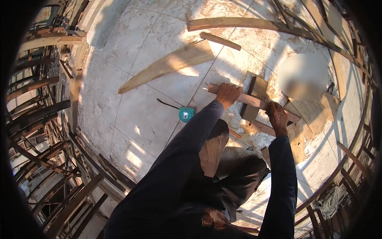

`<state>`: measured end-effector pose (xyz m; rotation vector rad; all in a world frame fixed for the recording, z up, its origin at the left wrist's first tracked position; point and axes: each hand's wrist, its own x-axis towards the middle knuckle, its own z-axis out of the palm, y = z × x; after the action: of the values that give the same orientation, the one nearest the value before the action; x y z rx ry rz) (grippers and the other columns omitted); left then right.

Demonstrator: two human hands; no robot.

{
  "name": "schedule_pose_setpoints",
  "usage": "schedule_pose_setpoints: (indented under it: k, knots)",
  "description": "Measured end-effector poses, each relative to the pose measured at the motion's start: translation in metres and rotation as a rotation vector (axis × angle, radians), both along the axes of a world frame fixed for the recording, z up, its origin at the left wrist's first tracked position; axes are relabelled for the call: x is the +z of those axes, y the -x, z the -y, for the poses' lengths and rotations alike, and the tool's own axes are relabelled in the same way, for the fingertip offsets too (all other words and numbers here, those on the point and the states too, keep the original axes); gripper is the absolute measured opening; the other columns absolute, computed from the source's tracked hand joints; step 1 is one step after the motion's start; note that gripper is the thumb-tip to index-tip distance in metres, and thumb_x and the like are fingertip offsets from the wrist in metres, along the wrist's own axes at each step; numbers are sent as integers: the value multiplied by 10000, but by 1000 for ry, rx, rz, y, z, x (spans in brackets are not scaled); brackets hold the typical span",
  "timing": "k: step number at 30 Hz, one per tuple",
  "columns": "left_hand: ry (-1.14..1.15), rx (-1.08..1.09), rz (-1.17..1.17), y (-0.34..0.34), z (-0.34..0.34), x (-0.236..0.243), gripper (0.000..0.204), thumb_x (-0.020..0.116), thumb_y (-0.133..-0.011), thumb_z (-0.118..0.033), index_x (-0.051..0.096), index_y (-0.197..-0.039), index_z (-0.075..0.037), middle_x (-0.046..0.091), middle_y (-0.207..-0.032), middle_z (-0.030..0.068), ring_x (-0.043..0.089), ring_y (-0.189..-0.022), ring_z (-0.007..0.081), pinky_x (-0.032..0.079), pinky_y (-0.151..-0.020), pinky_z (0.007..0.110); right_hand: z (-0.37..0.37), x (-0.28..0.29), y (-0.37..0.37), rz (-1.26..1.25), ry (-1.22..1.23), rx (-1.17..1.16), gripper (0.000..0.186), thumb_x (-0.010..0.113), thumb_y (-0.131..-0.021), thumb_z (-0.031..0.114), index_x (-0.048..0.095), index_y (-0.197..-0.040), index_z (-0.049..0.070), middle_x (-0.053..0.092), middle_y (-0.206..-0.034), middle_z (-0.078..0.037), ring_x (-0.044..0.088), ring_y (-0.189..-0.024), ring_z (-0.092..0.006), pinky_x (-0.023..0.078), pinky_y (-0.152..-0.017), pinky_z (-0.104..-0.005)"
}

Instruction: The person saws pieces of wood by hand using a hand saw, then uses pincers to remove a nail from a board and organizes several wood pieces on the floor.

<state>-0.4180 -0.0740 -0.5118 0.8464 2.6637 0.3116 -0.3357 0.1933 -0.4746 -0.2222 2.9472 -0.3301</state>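
Gripping between two and three o'clock on my feed, I have left hand and right hand fingers clamped on a reddish wooden plank. At its nine o'clock lies a teal tape measure.

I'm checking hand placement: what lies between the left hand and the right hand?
In the head view, a stretch of the wooden strip runs between the left hand and the right hand, crossing over a brown wooden block.
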Motion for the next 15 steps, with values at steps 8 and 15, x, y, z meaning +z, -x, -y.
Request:
schedule_pose_setpoints:
  k: [8,15]
  knots:
    - [-36,18,-72,0,-3,-12,100,598,-832,-129,649,-911,-93,705,-792,86,710,-770,267,506,-614,436,7,3,1,106,78,-70,419,748,-743,114,554,-1112,76,627,-1103,-126,592,-1059,-344,516,-851,-435]
    - [14,-12,-108,-4,-1,-2,145,610,-836,-138,630,-976,-105,700,-870,69,697,-813,255,501,-654,450,6,6,2,155,-2,-99,458,752,-743,110,556,-1157,85,624,-1152,-133,583,-1094,-346,507,-891,-428]
